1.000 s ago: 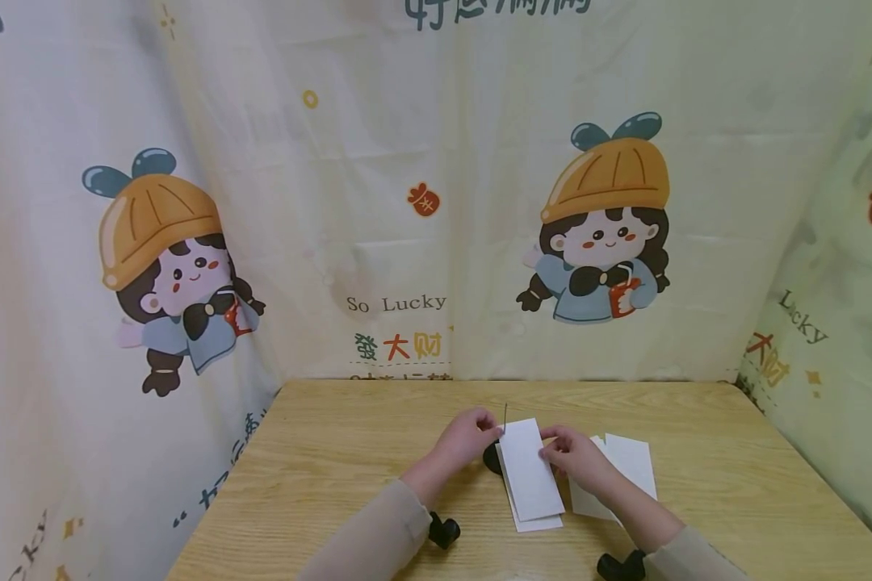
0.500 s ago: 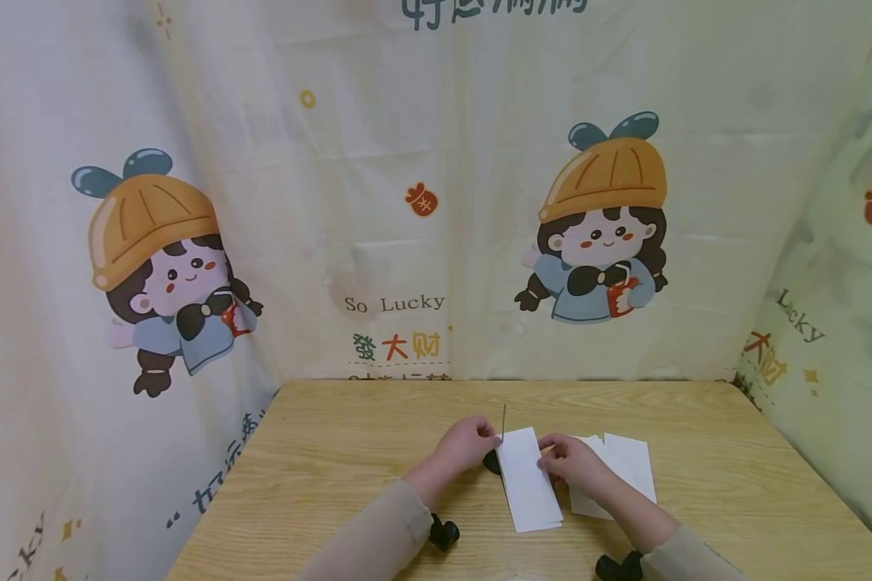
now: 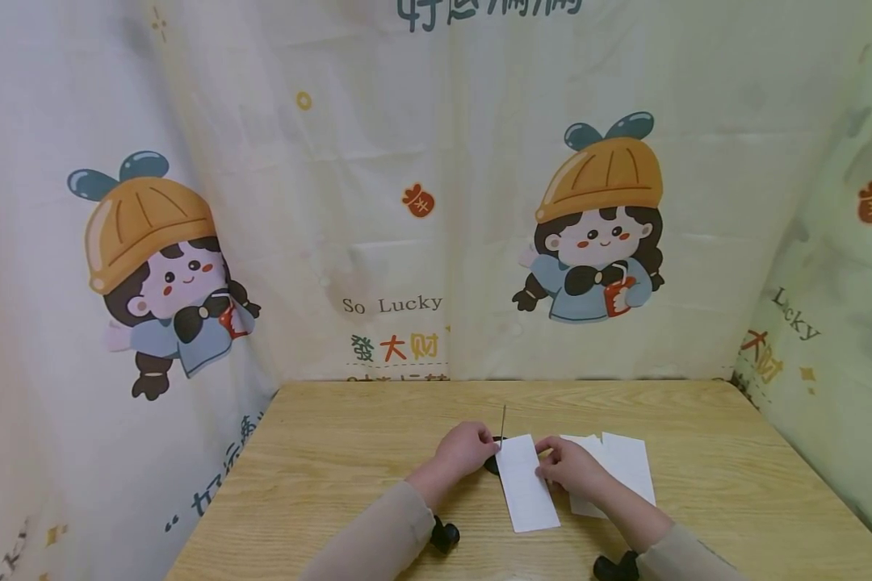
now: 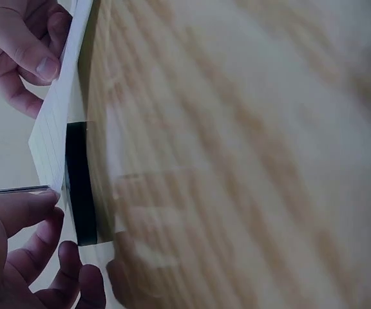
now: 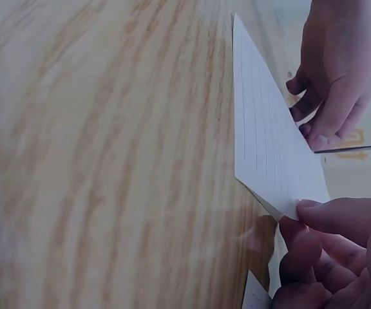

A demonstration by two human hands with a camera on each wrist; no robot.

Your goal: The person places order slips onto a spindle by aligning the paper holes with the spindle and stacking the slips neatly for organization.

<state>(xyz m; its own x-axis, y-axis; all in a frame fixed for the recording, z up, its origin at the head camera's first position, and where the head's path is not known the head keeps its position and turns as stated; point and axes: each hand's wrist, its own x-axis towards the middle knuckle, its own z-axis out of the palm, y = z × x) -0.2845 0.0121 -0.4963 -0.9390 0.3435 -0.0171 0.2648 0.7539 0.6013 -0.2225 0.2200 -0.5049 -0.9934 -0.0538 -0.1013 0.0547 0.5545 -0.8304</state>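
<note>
A lined white paper slip is stretched between my two hands, close over the table. Its far left corner meets the thin metal rod of a paper spike, which stands upright from a round black base partly hidden under the slip. My left hand pinches that corner between thumb and forefinger, right beside the rod. On the opposite side, my right hand pinches the slip's right edge, thumb on top and fingers beneath, as the right wrist view shows.
More white paper slips lie on the wooden table to the right, partly covered by the right forearm. Black wrist cameras sit at both sleeves. A printed curtain hangs behind the table's far edge.
Both hands have brought the slip's far end lower along the spike, nearer its base. The lower sheet edge that stuck out at the near end no longer shows.
</note>
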